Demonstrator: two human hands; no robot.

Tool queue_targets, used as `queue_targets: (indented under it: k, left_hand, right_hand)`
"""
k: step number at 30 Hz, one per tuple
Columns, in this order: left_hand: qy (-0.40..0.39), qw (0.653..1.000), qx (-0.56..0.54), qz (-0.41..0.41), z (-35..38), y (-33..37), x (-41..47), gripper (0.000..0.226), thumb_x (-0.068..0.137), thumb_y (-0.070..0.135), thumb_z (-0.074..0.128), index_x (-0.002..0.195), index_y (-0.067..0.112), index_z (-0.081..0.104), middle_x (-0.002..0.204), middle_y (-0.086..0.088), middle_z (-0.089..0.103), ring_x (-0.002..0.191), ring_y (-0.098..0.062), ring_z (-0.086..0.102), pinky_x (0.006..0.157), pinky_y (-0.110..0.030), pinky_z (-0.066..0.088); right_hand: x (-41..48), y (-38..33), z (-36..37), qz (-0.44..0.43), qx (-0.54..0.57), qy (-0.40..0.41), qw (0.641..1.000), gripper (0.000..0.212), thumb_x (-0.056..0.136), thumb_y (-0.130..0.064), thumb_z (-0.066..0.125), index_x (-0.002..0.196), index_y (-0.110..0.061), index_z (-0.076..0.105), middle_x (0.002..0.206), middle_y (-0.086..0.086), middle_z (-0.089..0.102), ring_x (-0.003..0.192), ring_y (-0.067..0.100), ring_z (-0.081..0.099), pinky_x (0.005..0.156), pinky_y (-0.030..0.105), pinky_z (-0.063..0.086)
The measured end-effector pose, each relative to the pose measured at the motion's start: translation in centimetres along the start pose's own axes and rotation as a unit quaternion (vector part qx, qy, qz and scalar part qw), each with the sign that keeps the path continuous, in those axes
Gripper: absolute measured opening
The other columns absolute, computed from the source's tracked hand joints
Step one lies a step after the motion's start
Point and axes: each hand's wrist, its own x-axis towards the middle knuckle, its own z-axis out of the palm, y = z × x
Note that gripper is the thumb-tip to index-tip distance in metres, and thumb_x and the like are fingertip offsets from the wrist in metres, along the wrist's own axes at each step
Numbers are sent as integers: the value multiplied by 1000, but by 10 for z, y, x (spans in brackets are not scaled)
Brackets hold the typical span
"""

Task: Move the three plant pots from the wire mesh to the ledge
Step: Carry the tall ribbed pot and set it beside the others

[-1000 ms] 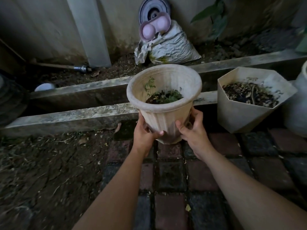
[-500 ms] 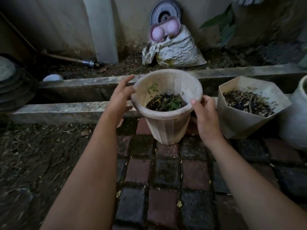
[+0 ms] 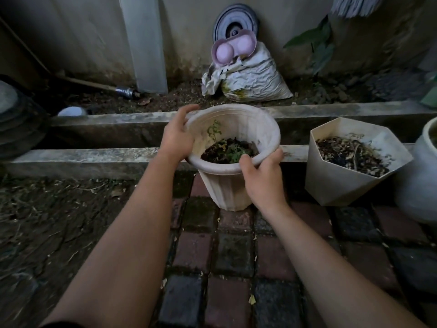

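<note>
A round cream ribbed pot (image 3: 227, 188) with soil and a small green seedling stands on the brick paving, its back against the near concrete ledge (image 3: 94, 157). My left hand (image 3: 177, 136) wraps the pot's left rim, fingers over the top edge. My right hand (image 3: 262, 174) grips the near right rim, thumb inside. A white faceted pot (image 3: 343, 183) with dry soil stands to the right, also by the ledge. A third pale round pot (image 3: 418, 183) shows partly at the right edge. No wire mesh is in view.
A second concrete ledge (image 3: 343, 110) runs behind a dark channel. Beyond it lie a crumpled white sack (image 3: 250, 84), a pink tray (image 3: 234, 47), a round dark disc (image 3: 234, 22) on the wall and a pale post (image 3: 144, 43). Bare soil (image 3: 47, 221) lies left of the bricks.
The pot went from being held up by its base to standing on the bricks. Both hands moved up from its base to its rim and now grip it.
</note>
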Motion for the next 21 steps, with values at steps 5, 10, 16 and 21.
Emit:
queue_targets:
  k: [5,10,16,21]
  left_hand:
    - [-42,999,-7,17,-11,-5,8,73,89,-23,47,139,29,58,117,6,63,98,0,62,61,-10,56]
    - [-21,997,40,55,-10,-7,8,56,92,-11,53,132,26,65,124,2,62,116,-16,60,84,-24,57]
    - [88,990,-53,-100,3,-9,-24,56,89,14,62,144,27,53,110,12,59,108,-18,61,85,-33,53]
    - [149,971,-134,-127,31,-4,-53,71,87,4,45,154,29,42,116,8,54,107,-16,53,93,-33,48]
  right_hand:
    - [2,3,-2,22,29,17,999,90,88,-47,73,155,-11,25,122,-3,51,107,16,55,86,31,48]
    - [31,2,-25,29,8,-18,999,66,91,-41,67,149,-22,43,123,-5,62,102,11,62,78,29,51]
    - [49,3,-21,25,-64,-43,997,58,100,-35,53,149,-11,35,121,3,56,95,18,57,60,20,39]
    - [45,6,-18,9,-66,-30,997,46,103,-29,50,141,-8,36,114,5,59,80,5,56,56,21,40]
